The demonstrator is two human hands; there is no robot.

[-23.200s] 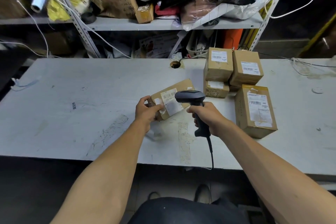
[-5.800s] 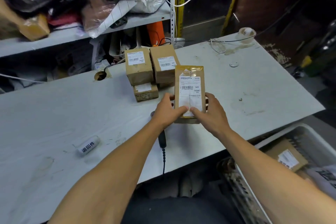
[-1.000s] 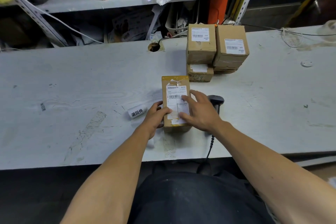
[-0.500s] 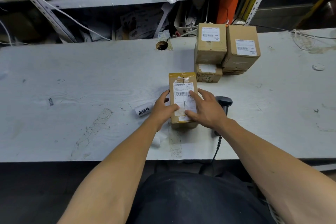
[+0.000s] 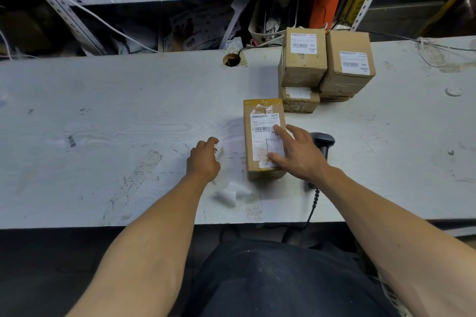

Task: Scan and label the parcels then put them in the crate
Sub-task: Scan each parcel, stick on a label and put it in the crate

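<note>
1. Left hand curls its fingers over a white label roll on the surface.
2. Parcel lies flat between both hands.
3. Right hand, fingers spread, presses on the parcel.
4. Scanner lies just right of that hand.

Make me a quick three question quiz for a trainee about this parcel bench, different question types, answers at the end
1. True or false: the right hand rests flat on the labelled parcel.
2. Where does the scanner lie? A) in the left hand B) on the table right of that parcel C) on the shelf
3. Fill in: the left hand reaches for the white ____ roll beside the parcel.

Key: 1 true; 2 B; 3 label.
</note>
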